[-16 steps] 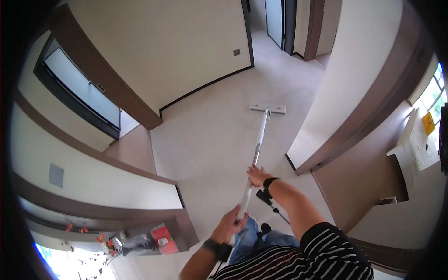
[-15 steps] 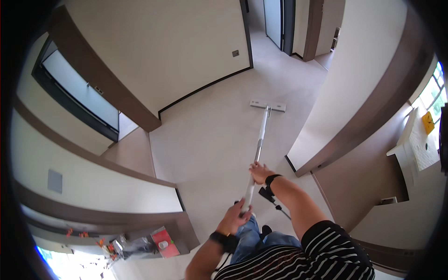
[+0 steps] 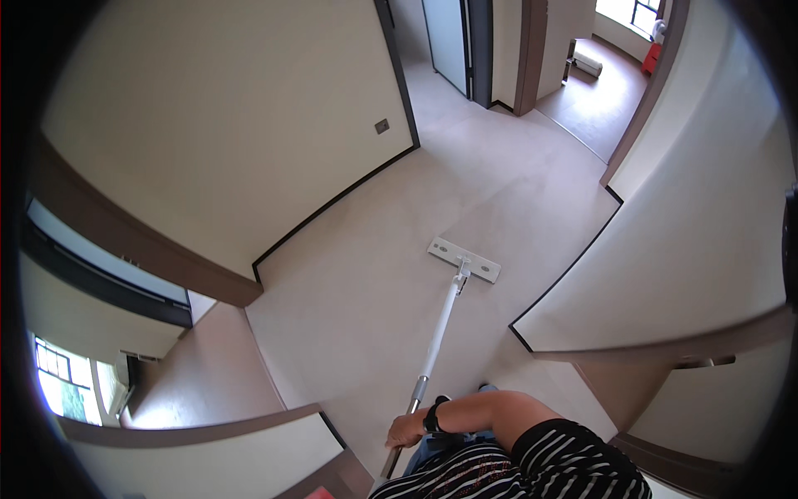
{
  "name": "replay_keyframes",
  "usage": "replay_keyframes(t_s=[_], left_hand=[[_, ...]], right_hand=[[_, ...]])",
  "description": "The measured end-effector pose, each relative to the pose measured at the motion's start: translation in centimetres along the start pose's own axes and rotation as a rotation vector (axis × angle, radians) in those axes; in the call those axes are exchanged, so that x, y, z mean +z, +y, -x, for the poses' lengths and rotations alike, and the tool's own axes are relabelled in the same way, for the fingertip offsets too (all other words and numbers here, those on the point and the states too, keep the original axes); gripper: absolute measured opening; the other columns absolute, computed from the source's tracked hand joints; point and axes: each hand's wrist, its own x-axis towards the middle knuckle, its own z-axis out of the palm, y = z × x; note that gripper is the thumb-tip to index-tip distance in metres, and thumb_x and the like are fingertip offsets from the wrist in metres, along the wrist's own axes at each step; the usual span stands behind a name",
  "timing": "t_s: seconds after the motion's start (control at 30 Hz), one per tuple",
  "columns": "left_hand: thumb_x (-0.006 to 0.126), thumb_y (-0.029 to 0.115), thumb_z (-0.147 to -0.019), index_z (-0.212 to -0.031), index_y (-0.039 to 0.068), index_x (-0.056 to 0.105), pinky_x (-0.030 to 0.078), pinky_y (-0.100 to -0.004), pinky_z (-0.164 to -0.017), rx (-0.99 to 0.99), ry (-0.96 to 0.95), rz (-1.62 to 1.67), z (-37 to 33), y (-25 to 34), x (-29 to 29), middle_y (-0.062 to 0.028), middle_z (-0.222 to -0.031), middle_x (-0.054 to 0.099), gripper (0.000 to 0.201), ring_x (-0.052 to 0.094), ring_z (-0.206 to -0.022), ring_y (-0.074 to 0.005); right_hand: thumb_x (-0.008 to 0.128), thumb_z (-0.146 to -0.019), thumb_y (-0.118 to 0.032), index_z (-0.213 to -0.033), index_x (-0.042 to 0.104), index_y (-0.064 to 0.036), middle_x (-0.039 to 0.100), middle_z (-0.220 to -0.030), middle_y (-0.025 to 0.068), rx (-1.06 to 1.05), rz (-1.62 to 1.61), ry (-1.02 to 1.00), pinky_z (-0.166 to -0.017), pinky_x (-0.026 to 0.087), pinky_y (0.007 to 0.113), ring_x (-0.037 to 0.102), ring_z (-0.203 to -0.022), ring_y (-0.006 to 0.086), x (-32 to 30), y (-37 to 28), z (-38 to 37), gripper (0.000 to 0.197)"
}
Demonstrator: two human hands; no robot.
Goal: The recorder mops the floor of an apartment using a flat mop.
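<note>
A flat mop with a white rectangular head (image 3: 478, 265) lies on the pale floor ahead of me, its head turned at a slant. From the head a white mop pole (image 3: 438, 337) runs back toward my body, with a silver collar on its lower stretch. My right hand (image 3: 405, 431), with a dark band at the wrist, is wrapped round the pole just below that collar. The pole's end goes out of sight at the lower edge. My left hand does not show.
A cream wall with a dark skirting (image 3: 337, 198) bounds the floor on the left; a white wall (image 3: 657, 266) stands on the right. Beyond are a doorway with a pale door (image 3: 446, 41) and a bright room holding a white roll (image 3: 587, 65). Another doorway opens at left.
The mop head has come nearer to me and slanted the other way. My right hand has moved down and left with the pole. My left hand has left the view, which has shifted.
</note>
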Motion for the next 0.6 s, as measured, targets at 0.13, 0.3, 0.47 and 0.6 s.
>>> replay_keyframes(t_s=[0.13,0.3,0.47,0.6], left_hand=[[0.040,0.030,-0.096,-0.131,0.000,0.041,0.049,-0.0297,-0.078,-0.006,-0.075,-0.078,-2.5,9.9,5.4,-0.0123,-0.094,0.064,0.046,0.057,-0.087,-0.0160],[0.039,0.039,-0.096,-0.114,0.011,0.047,0.037,-0.0205,-0.041,-0.239,-0.629,0.269,-20.6,24.6,15.8,-0.0044,-0.080,0.046,0.035,0.043,-0.054,-0.0111],[0.044,0.040,-0.094,-0.089,0.006,0.044,0.035,-0.0183,-0.044,-0.097,-0.614,0.162,-29.2,38.5,33.9,-0.0025,-0.069,0.046,0.035,0.038,-0.050,-0.0087],[0.048,0.039,-0.093,-0.094,0.001,0.051,0.036,-0.0171,-0.048,-0.002,-0.437,0.147,-31.0,40.8,33.9,-0.0040,-0.073,0.049,0.039,0.041,-0.053,-0.0081]], right_hand=[[0.050,-0.081,-0.016,-0.077,0.052,-0.0111,0.060,-0.078,0.0112,0.178,0.020,0.263,-0.068,0.046,0.045,0.059,-0.077,0.0340,-4.9,8.7,5.3,0.006],[0.057,-0.078,-0.016,-0.095,0.054,-0.0174,0.055,-0.092,0.0031,0.832,0.377,0.475,-0.091,0.029,0.067,0.050,-0.101,0.0258,-18.9,24.7,19.1,0.017],[0.054,-0.081,-0.017,-0.113,0.051,-0.0090,0.046,-0.123,0.0091,1.140,0.347,0.642,-0.096,0.028,0.067,0.033,-0.128,0.0313,-32.0,33.4,30.9,0.034],[0.053,-0.079,-0.009,-0.115,0.050,-0.0108,0.046,-0.123,0.0100,0.990,0.356,0.533,-0.095,0.026,0.070,0.023,-0.134,0.0324,-34.2,36.5,31.8,0.036]])
